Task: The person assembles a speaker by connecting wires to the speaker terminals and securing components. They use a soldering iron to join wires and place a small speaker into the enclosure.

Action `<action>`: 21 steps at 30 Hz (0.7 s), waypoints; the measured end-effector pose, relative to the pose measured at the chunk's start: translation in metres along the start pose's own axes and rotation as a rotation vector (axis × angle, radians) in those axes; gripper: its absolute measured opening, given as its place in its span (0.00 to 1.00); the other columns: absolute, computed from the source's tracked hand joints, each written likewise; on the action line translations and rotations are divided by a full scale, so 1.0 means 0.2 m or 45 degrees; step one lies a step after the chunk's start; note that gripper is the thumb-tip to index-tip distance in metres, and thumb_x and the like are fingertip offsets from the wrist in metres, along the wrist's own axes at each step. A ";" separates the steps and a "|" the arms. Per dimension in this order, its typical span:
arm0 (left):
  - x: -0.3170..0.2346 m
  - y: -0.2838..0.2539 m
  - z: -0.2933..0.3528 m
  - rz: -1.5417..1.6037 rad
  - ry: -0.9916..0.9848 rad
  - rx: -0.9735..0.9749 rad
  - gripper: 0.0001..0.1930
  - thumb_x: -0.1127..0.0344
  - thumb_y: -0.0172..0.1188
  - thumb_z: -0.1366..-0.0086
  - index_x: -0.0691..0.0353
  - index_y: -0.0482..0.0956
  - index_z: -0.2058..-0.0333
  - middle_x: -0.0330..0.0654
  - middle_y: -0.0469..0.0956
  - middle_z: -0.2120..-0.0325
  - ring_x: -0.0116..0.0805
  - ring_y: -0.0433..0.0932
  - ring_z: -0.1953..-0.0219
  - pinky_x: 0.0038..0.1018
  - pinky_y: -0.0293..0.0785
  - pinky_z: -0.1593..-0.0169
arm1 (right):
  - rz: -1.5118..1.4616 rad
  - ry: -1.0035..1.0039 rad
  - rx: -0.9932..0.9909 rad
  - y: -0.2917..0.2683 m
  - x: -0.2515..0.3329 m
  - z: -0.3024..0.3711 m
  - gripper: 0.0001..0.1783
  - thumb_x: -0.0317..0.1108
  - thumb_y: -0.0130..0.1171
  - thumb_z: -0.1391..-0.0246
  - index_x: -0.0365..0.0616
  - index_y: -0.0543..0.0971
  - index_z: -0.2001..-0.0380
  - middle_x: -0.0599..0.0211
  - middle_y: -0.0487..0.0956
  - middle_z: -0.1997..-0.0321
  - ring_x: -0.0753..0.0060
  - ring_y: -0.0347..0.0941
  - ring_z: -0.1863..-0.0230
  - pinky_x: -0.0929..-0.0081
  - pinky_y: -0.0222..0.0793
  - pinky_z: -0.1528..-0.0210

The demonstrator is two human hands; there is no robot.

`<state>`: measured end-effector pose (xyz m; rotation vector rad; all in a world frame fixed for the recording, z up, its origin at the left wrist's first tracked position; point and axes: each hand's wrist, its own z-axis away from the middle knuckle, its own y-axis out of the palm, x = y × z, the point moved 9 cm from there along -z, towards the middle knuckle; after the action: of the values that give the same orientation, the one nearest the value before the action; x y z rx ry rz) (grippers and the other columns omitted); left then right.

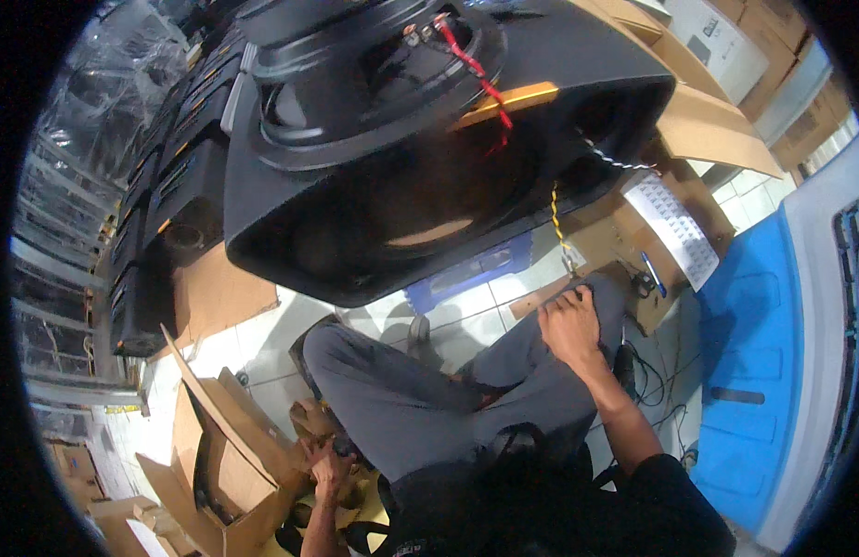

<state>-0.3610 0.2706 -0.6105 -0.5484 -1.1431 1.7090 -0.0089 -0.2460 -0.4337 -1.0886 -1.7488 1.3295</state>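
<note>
A large black speaker cabinet (309,251) stands in front of me, with a big round loudspeaker driver (364,102) resting on its upper side. A twisted red and black wire (466,60) hangs from the driver's terminals across a yellow-orange strip (508,104). Yellow and black wire (556,215) and white and black wire (615,160) come out of the cabinet. My right hand (573,325) lies over my right knee, fingers bent loosely and holding nothing visible. Down at my left, my left hand (327,467) reaches among brown paper and dark items with its fingers spread; a small dark thing (343,447) is beside them.
More black cabinets (183,186) line the left side beside plastic-wrapped stock (114,65). Opened cardboard boxes (234,464) sit at lower left. On the right are a printed sheet (671,227), a blue pen (653,275), loose cables (657,371) and a blue plastic panel (754,362).
</note>
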 end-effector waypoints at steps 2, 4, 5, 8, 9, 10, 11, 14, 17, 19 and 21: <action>0.01 -0.21 0.12 0.325 -0.021 -0.109 0.27 0.53 0.75 0.48 0.61 0.83 0.53 0.55 0.84 0.58 0.53 0.81 0.51 0.46 0.63 0.37 | -0.011 0.031 0.068 0.03 -0.01 -0.01 0.17 0.38 0.58 0.40 0.36 0.85 0.74 0.55 0.85 0.70 0.59 0.78 0.58 0.55 0.58 0.36; 0.00 -0.44 0.23 0.668 -0.055 -0.241 0.18 0.55 0.70 0.43 0.65 0.86 0.63 0.55 0.85 0.63 0.50 0.85 0.65 0.42 0.80 0.59 | -0.001 0.016 0.055 0.01 0.00 -0.01 0.17 0.38 0.57 0.40 0.37 0.86 0.74 0.56 0.85 0.70 0.60 0.78 0.57 0.55 0.58 0.36; -0.03 -0.50 0.25 0.924 -0.006 -0.097 0.16 0.59 0.69 0.41 0.68 0.85 0.63 0.54 0.86 0.64 0.40 0.86 0.67 0.36 0.81 0.62 | 0.008 0.018 0.077 0.02 0.00 -0.01 0.17 0.38 0.57 0.39 0.37 0.86 0.74 0.56 0.85 0.70 0.60 0.78 0.57 0.55 0.58 0.36; 0.02 -0.63 0.40 1.127 -0.493 0.110 0.16 0.61 0.67 0.38 0.72 0.84 0.61 0.49 0.86 0.69 0.32 0.84 0.71 0.30 0.80 0.66 | -0.009 0.009 0.033 -0.01 0.01 -0.02 0.17 0.38 0.57 0.39 0.37 0.86 0.73 0.56 0.85 0.70 0.59 0.78 0.58 0.53 0.59 0.37; -0.03 -0.71 0.43 1.442 -0.482 -0.026 0.17 0.62 0.67 0.37 0.74 0.83 0.60 0.45 0.85 0.70 0.30 0.83 0.72 0.27 0.79 0.68 | -0.009 0.008 0.017 -0.02 0.01 -0.02 0.17 0.38 0.57 0.39 0.37 0.86 0.74 0.56 0.85 0.70 0.59 0.78 0.58 0.53 0.59 0.37; -0.08 -0.80 0.44 1.586 -0.419 -0.089 0.17 0.62 0.67 0.37 0.73 0.83 0.60 0.44 0.84 0.69 0.31 0.83 0.71 0.27 0.79 0.68 | -0.002 0.029 0.072 0.00 0.01 -0.02 0.16 0.38 0.58 0.39 0.38 0.86 0.74 0.56 0.85 0.70 0.59 0.78 0.58 0.53 0.59 0.37; -0.09 -0.84 0.46 1.624 -0.504 -0.095 0.16 0.62 0.66 0.36 0.73 0.83 0.59 0.44 0.84 0.68 0.32 0.83 0.71 0.28 0.79 0.68 | 0.070 -0.007 0.089 0.01 0.02 -0.02 0.15 0.37 0.58 0.40 0.40 0.86 0.75 0.57 0.85 0.70 0.59 0.78 0.59 0.53 0.60 0.39; -0.19 -0.97 0.47 1.856 -0.507 -0.218 0.20 0.53 0.67 0.35 0.67 0.83 0.56 0.41 0.86 0.65 0.27 0.80 0.65 0.26 0.74 0.59 | 0.107 -0.031 0.064 0.01 0.04 -0.03 0.15 0.36 0.57 0.40 0.42 0.85 0.77 0.58 0.85 0.70 0.58 0.78 0.60 0.55 0.62 0.41; -0.36 -1.06 0.45 2.055 -0.308 -0.247 0.20 0.57 0.68 0.35 0.68 0.81 0.53 0.40 0.83 0.64 0.25 0.78 0.66 0.25 0.74 0.59 | 0.127 -0.036 0.079 0.01 0.02 -0.02 0.15 0.38 0.57 0.38 0.41 0.86 0.73 0.59 0.85 0.68 0.58 0.79 0.59 0.57 0.64 0.41; -0.45 -1.06 0.46 1.992 -0.287 -0.200 0.27 0.58 0.71 0.38 0.69 0.78 0.46 0.41 0.83 0.63 0.27 0.79 0.66 0.24 0.76 0.64 | 0.121 -0.103 0.045 0.01 0.04 -0.02 0.15 0.38 0.57 0.37 0.41 0.87 0.71 0.58 0.85 0.68 0.56 0.79 0.59 0.58 0.65 0.41; -0.56 -1.06 0.48 1.777 -0.210 -0.156 0.30 0.55 0.75 0.44 0.68 0.80 0.46 0.48 0.85 0.60 0.36 0.83 0.63 0.30 0.78 0.56 | 0.186 -0.094 0.095 0.03 0.01 -0.03 0.15 0.39 0.57 0.36 0.41 0.87 0.69 0.57 0.85 0.67 0.55 0.79 0.58 0.58 0.66 0.41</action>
<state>-0.2877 0.1467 -0.3963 -1.5323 -0.9930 2.8683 -0.0036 -0.2406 -0.4381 -1.1575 -1.6846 1.5290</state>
